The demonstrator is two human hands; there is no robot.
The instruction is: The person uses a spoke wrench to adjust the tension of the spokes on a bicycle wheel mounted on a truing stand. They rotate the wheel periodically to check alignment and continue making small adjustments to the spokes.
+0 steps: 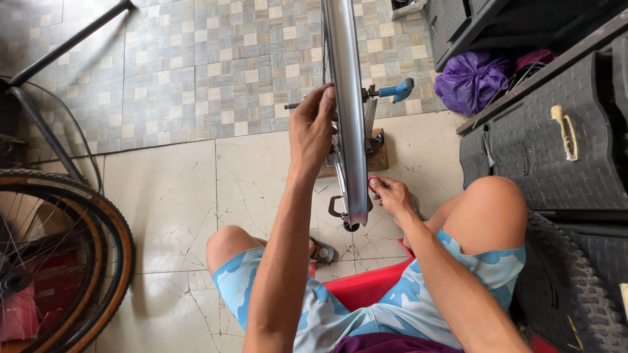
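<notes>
2 hands work a silver wheel rim [347, 111] standing upright, long axis running away: left hand [313, 127] pinches its left edge, right hand [391, 195] lower, grip closed on a small red tool [373, 186].

Single head-worn view, looking steeply down, close over the seated person's knees and tiled floor [170, 196]
</notes>
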